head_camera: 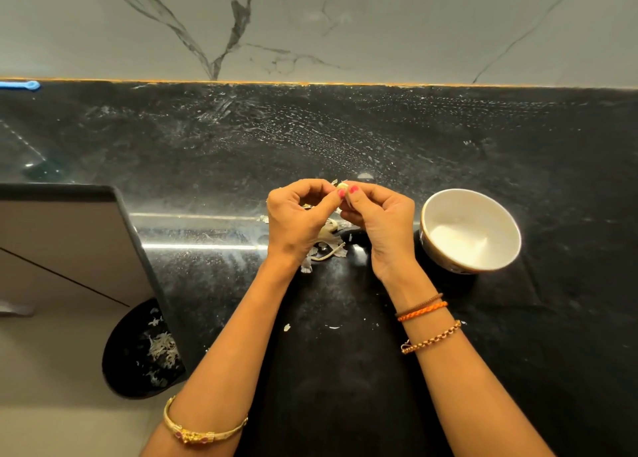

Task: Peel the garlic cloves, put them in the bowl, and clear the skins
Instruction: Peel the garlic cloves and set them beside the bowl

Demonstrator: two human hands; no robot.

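Your left hand (297, 215) and right hand (376, 215) both pinch one garlic clove (341, 188) above the black table (448, 353), over loose skins (328, 246), just left of the white bowl (471, 230).

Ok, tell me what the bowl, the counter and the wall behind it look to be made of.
Bowl: probably glazed ceramic, with a smooth white inside, a thick rim and a dark pattern outside.
Counter: likely polished black stone, perhaps granite, speckled and mirroring a light strip.
Wall: marble or marble-look tile, pale grey with dark branching veins and a soft sheen; which one, I cannot tell.
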